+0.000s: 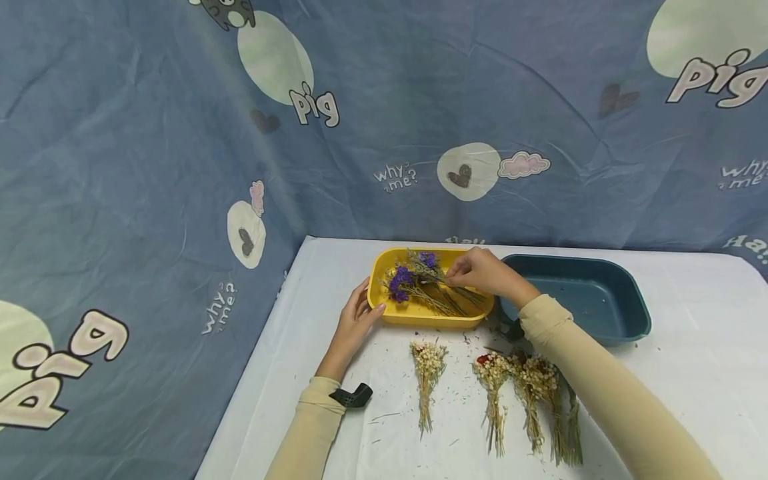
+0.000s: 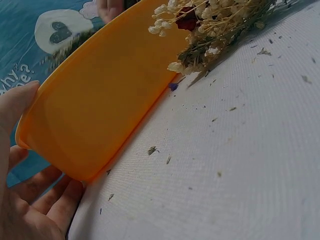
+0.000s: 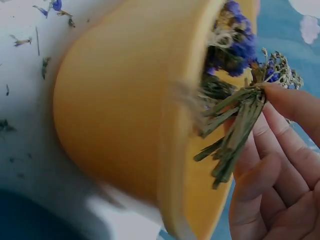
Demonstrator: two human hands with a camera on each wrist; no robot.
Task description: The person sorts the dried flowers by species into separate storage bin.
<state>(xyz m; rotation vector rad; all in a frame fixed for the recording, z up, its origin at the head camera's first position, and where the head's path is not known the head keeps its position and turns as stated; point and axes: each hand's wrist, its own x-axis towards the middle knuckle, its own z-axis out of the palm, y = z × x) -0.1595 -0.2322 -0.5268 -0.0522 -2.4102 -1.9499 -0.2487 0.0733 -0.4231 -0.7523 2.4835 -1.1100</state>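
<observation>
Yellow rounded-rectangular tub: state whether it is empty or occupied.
Occupied: in the head view, a dried purple flower bunch with thin stems lies inside the yellow tub; the right hand pinches another such bunch.

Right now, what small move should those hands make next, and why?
Probably lower the pinched bunch and let go: the right hand holds it by its stems over the yellow tray, another purple-flowered bunch lies inside, and the left hand holds the tray's end.

White table [image 1: 690,380]: yellow tub [image 1: 429,322], blue tub [image 1: 591,297], bouquets [image 1: 429,367]
</observation>
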